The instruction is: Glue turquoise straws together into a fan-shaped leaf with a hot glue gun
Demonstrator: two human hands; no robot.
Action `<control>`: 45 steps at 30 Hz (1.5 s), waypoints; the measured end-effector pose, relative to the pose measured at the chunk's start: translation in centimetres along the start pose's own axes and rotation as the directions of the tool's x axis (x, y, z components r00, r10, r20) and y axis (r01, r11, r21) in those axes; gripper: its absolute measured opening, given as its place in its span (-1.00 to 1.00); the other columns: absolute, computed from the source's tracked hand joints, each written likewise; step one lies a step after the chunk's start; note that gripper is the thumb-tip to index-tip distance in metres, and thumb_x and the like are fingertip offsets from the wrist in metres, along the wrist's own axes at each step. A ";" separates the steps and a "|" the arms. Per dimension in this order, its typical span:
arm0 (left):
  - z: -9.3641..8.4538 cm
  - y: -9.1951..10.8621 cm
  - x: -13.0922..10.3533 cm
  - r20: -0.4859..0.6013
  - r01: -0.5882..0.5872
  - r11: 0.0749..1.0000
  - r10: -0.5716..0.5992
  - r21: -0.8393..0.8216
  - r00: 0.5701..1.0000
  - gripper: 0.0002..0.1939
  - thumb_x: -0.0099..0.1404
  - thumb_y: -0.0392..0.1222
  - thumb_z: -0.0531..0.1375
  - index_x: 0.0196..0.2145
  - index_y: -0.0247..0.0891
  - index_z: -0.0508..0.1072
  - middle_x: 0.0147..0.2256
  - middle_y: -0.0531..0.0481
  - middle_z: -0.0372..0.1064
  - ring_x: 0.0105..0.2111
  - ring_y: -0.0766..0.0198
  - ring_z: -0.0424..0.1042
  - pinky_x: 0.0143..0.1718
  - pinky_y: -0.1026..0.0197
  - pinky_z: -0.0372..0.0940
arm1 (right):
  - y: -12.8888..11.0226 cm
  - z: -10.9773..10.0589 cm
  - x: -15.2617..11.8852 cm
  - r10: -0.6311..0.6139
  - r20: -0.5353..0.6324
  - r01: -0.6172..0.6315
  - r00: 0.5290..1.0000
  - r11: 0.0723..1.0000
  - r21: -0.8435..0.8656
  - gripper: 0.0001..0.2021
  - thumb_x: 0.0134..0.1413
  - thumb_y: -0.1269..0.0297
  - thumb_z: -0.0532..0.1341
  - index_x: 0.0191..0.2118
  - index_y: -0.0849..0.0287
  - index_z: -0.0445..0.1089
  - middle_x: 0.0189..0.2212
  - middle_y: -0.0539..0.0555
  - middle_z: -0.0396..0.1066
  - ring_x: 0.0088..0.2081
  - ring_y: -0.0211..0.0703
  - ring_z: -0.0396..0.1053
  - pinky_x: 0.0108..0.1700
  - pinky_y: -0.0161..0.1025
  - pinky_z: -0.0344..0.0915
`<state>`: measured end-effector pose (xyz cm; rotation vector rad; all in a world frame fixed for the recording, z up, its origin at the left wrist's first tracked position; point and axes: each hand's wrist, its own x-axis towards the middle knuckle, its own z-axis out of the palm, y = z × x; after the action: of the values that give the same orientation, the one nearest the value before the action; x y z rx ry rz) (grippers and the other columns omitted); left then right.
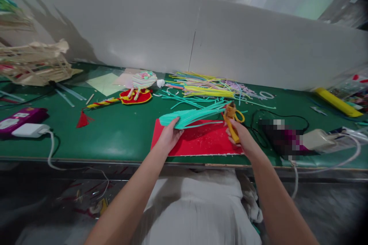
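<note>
My left hand (170,134) is closed on the near edge of a turquoise leaf-shaped piece made of pipe cleaners (188,118), its loose strands fanning to the right. It is held over a red board (201,139) near the table's front edge. In my right hand (238,132) is a yellow glue gun (230,116), the fingers wrapped round its handle. Its brownish nozzle end points away from me, close to the strand tips. Behind lies a pile of yellow, pink, purple and turquoise pipe cleaners (209,87).
On the left are a purple power strip (23,121), a white plug (30,130), a wooden frame model (34,61) and a tasselled red-and-yellow ornament (135,97). A striped fuzzy figure (143,79) sits behind it. To the right are a black cable (287,115), a pale adapter (317,140) and a yellow bar (339,102). A grey partition (149,30) stands behind.
</note>
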<state>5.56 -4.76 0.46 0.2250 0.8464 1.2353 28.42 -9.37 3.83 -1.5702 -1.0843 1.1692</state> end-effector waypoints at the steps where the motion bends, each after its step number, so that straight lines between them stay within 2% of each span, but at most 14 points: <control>1: 0.0 0.0 0.0 0.003 0.000 1.000 0.000 0.006 1.000 -0.86 0.11 -0.33 0.23 -0.33 -0.24 0.38 -0.45 0.06 0.41 -0.55 0.38 0.36 -0.52 0.34 0.27 | 0.3 0.3 -0.2 -0.067 -0.045 0.064 0.997 0.995 -0.078 -0.62 -0.05 -0.13 0.09 -0.37 0.12 0.17 -0.66 -0.15 0.11 -0.73 -0.40 0.00 -0.72 -0.41 -0.13; 3: 0.0 0.0 -0.1 0.014 -0.008 1.000 0.008 0.012 1.000 -0.88 0.11 -0.33 0.23 -0.35 -0.23 0.38 -0.46 0.08 0.40 -0.54 0.38 0.36 -0.51 0.34 0.26 | 0.9 1.2 -0.7 -0.208 -0.166 0.154 0.964 0.945 -0.288 -0.60 -0.09 -0.14 0.14 -0.35 0.12 0.20 -0.62 -0.11 0.17 -0.63 -0.32 0.12 -0.62 -0.36 0.03; 6: 0.0 0.0 0.0 0.022 -0.012 1.000 0.012 0.007 1.000 -0.91 0.13 -0.33 0.21 -0.37 -0.23 0.37 -0.45 0.08 0.40 -0.52 0.38 0.36 -0.49 0.34 0.26 | 2.1 2.4 -1.3 -0.355 -0.297 0.143 0.887 0.821 -0.553 -0.55 -0.13 -0.15 0.17 -0.26 0.13 0.22 -0.54 -0.03 0.26 -0.52 -0.19 0.24 -0.48 -0.28 0.15; 8: 0.0 0.0 0.0 0.036 -0.015 1.000 0.015 0.005 0.999 -0.90 0.12 -0.33 0.22 -0.36 -0.23 0.38 -0.43 0.07 0.42 -0.50 0.38 0.37 -0.48 0.34 0.27 | 2.8 3.0 -1.5 -0.442 -0.311 0.159 0.842 0.752 -0.640 -0.56 -0.12 -0.12 0.18 -0.26 0.14 0.23 -0.48 0.03 0.29 -0.44 -0.12 0.29 -0.41 -0.23 0.19; 11: 0.0 0.0 0.1 0.049 -0.020 1.000 0.020 -0.001 0.999 -0.89 0.12 -0.34 0.22 -0.35 -0.25 0.37 -0.44 0.06 0.42 -0.51 0.38 0.38 -0.50 0.34 0.27 | 3.7 3.6 -1.6 -0.592 -0.268 0.263 0.760 0.658 -0.706 -0.66 -0.04 -0.04 0.15 -0.30 0.15 0.23 -0.41 0.08 0.29 -0.35 -0.08 0.30 -0.32 -0.20 0.23; 13: 0.1 0.0 0.0 0.051 -0.016 1.000 0.017 -0.007 0.999 -0.90 0.14 -0.35 0.20 -0.35 -0.26 0.37 -0.46 0.06 0.42 -0.53 0.38 0.38 -0.51 0.35 0.27 | 4.2 3.8 -1.6 -0.640 -0.240 0.310 0.730 0.623 -0.718 -0.72 0.01 0.02 0.12 -0.30 0.15 0.22 -0.39 0.09 0.27 -0.33 -0.09 0.29 -0.30 -0.19 0.24; 17: 0.2 0.0 0.0 0.045 -0.002 1.000 0.003 -0.016 0.999 -0.93 0.16 -0.35 0.19 -0.35 -0.26 0.37 -0.47 0.06 0.43 -0.54 0.37 0.39 -0.54 0.35 0.28 | 5.2 4.1 -1.7 -0.656 -0.225 0.318 0.720 0.600 -0.734 -0.76 0.08 0.08 0.10 -0.27 0.15 0.23 -0.38 0.09 0.25 -0.33 -0.09 0.27 -0.29 -0.17 0.26; 22: 0.1 0.0 0.0 0.054 -0.010 1.000 0.011 -0.012 0.998 -0.94 0.18 -0.35 0.18 -0.36 -0.26 0.39 -0.46 0.05 0.44 -0.52 0.36 0.40 -0.54 0.36 0.27 | 6.1 4.2 -1.3 -0.714 -0.194 0.339 0.673 0.531 -0.777 -0.75 0.13 0.09 0.06 -0.20 0.17 0.24 -0.34 0.12 0.25 -0.26 -0.04 0.27 -0.21 -0.12 0.28; 24: 0.1 0.0 0.0 0.053 -0.012 1.000 0.013 -0.012 0.998 -0.95 0.19 -0.35 0.17 -0.35 -0.26 0.39 -0.47 0.05 0.44 -0.52 0.36 0.40 -0.53 0.36 0.28 | 6.2 4.2 -1.2 -0.724 -0.175 0.350 0.667 0.512 -0.784 -0.75 0.14 0.10 0.05 -0.19 0.17 0.25 -0.34 0.12 0.25 -0.26 -0.04 0.28 -0.21 -0.12 0.28; 33: 0.0 -0.1 0.0 0.050 -0.019 1.000 0.019 0.002 0.999 -0.89 0.11 -0.33 0.24 -0.36 -0.26 0.39 -0.45 0.07 0.42 -0.53 0.38 0.38 -0.53 0.36 0.27 | 6.1 4.3 -1.5 -0.723 -0.156 0.349 0.673 0.497 -0.795 -0.72 0.18 0.12 0.01 -0.16 0.21 0.26 -0.31 0.19 0.28 -0.20 0.02 0.29 -0.15 -0.07 0.29; 45: 0.0 -0.1 0.0 0.068 -0.019 1.000 0.019 -0.001 0.997 -0.89 0.10 -0.33 0.24 -0.37 -0.26 0.37 -0.47 0.05 0.43 -0.55 0.38 0.39 -0.57 0.37 0.26 | 6.0 4.4 -1.7 -0.695 -0.185 0.344 0.694 0.547 -0.763 -0.70 0.17 0.11 0.01 -0.14 0.20 0.28 -0.26 0.22 0.30 -0.16 0.03 0.29 -0.10 -0.03 0.28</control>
<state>5.60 -4.80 0.40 0.2743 0.7868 1.2386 24.66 -11.86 -2.35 -1.7089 -1.5961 -0.1213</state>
